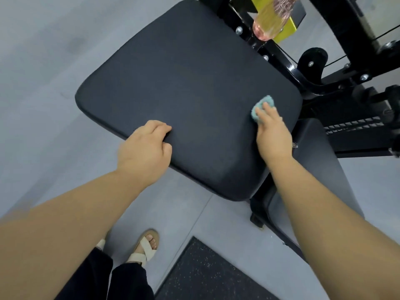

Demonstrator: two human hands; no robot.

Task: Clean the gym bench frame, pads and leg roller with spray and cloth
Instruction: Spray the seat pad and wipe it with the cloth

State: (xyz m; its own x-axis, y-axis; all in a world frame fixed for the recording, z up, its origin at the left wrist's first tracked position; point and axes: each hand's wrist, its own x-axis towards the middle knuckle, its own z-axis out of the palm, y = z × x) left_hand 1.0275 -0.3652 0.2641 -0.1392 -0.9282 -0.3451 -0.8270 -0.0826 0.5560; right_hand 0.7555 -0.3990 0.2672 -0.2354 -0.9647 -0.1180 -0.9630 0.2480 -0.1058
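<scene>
A large black seat pad (186,87) fills the middle of the view. My left hand (145,148) grips its near edge, fingers curled on top and thumb against the side. My right hand (272,131) presses a small teal cloth (263,106) flat onto the pad near its right edge, with straight fingers on top of the cloth. A clear spray bottle (270,20) of yellowish-pink liquid stands on the black frame (279,55) beyond the pad's far corner. A second black pad (324,169) slopes away at the lower right.
Black frame bars, bolts, a cable and a yellow plate (287,29) crowd the upper right. The floor is grey, with a dark speckled mat (207,276) at the bottom. My sandalled foot (145,247) stands on the floor below the pad.
</scene>
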